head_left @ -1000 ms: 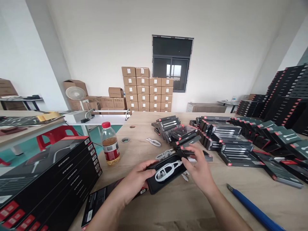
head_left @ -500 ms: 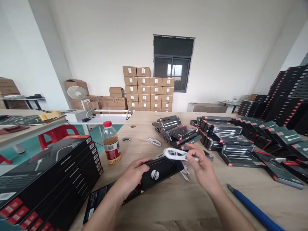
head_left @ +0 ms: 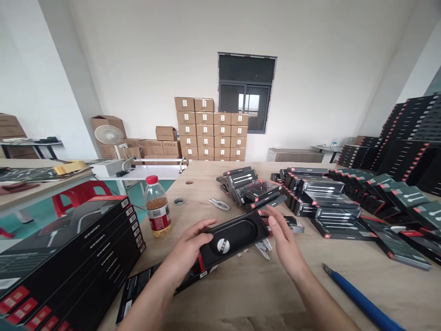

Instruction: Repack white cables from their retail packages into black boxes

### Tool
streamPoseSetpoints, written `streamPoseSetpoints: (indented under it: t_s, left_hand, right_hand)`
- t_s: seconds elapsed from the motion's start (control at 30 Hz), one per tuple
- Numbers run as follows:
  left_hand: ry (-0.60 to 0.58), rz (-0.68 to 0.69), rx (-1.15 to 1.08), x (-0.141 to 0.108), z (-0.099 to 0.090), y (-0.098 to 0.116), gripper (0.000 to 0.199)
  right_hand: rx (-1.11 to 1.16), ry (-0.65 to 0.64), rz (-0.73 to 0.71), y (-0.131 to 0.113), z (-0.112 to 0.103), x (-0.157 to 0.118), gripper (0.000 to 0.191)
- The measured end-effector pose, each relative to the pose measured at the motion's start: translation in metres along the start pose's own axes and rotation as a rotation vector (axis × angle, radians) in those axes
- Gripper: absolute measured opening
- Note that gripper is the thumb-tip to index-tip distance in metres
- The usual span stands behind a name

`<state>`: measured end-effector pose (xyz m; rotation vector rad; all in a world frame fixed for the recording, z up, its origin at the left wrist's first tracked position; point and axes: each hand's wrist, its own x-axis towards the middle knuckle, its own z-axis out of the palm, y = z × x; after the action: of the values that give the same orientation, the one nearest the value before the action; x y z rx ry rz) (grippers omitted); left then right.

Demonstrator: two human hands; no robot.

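A black plastic tray [head_left: 241, 232] with a long oval recess and a round white sticker is tilted above the table. My left hand [head_left: 195, 241] grips its left end, thumb on the face. Beside the right end is my right hand [head_left: 280, 230], fingers stretched out and close to the tray's edge; whether they touch it I cannot tell. Below the tray, a black box [head_left: 139, 285] lies on the table, partly covered by my left forearm. White cable ends [head_left: 264, 250] lie under the tray's right end. A coiled white cable [head_left: 219, 204] rests farther back.
Left stands a stack of black boxes [head_left: 82, 248], with a red-capped bottle [head_left: 158, 207] and a tape roll [head_left: 179, 201] beyond. Piles of black boxes [head_left: 255, 186] fill the back and right [head_left: 337, 220]. A blue-handled tool [head_left: 361, 299] lies front right.
The coiled white cable has left my right hand and is out of sight. The tray has tilted so that its recessed face shows more fully. My right hand has straightened its fingers beside it.
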<state>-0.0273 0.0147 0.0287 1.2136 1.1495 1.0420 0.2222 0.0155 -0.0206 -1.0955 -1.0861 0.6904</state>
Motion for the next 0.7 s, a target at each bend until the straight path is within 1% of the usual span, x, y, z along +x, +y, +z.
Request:
streamPoseSetpoints:
  t_s: [0.07, 0.1, 0.13, 0.17, 0.23, 0.27, 0.3, 0.33, 0.4, 0.43, 0.5, 0.57, 0.63, 0.7]
  left_hand:
    - [-0.070, 0.040, 0.077, 0.000, 0.004, -0.003, 0.060]
    - [-0.073, 0.071, 0.129, 0.001, 0.003, -0.003, 0.060]
    - [-0.048, 0.113, 0.194, 0.002, 0.000, -0.003, 0.061]
    - [-0.004, 0.160, 0.280, 0.002, -0.004, -0.002, 0.061]
    - [0.077, 0.250, 0.522, 0.001, -0.014, 0.000, 0.061]
    - [0.076, 0.283, 0.657, 0.000, -0.018, 0.001, 0.059]
    - [0.043, 0.297, 0.785, -0.002, -0.022, 0.002, 0.057]
    - [-0.014, 0.288, 0.898, -0.004, -0.024, 0.002, 0.055]
    - [-0.127, 0.214, 1.058, -0.008, -0.025, 0.001, 0.058]
    - [-0.161, 0.166, 1.113, -0.009, -0.025, 0.000, 0.061]
    - [-0.183, 0.085, 1.192, -0.010, -0.022, -0.003, 0.066]
    - [-0.181, 0.057, 1.224, -0.009, -0.020, -0.005, 0.063]
    - [-0.160, 0.072, 1.206, -0.008, -0.019, -0.005, 0.057]
    - [-0.136, 0.123, 1.148, -0.008, -0.018, -0.004, 0.056]
  right_hand:
    - [0.145, -0.105, 0.154, -0.005, 0.003, -0.003, 0.061]
    - [0.199, -0.144, 0.214, -0.006, 0.003, -0.004, 0.061]
    - [0.248, -0.163, 0.263, -0.007, 0.004, -0.003, 0.060]
    - [0.295, -0.155, 0.299, -0.007, 0.003, -0.002, 0.059]
    - [0.373, -0.061, 0.338, -0.004, 0.001, 0.001, 0.053]
    - [0.397, 0.001, 0.349, -0.003, 0.000, 0.004, 0.049]
    - [0.409, 0.053, 0.358, -0.001, -0.001, 0.006, 0.045]
    - [0.413, 0.091, 0.363, 0.001, -0.003, 0.008, 0.043]
    - [0.408, 0.125, 0.363, 0.004, -0.005, 0.010, 0.040]
    - [0.405, 0.126, 0.362, 0.004, -0.005, 0.011, 0.040]
    - [0.396, 0.123, 0.358, 0.005, -0.004, 0.011, 0.042]
    - [0.388, 0.113, 0.355, 0.005, -0.003, 0.009, 0.043]
    - [0.376, 0.099, 0.349, 0.005, -0.001, 0.007, 0.045]
    - [0.354, 0.080, 0.328, 0.005, 0.001, 0.006, 0.047]
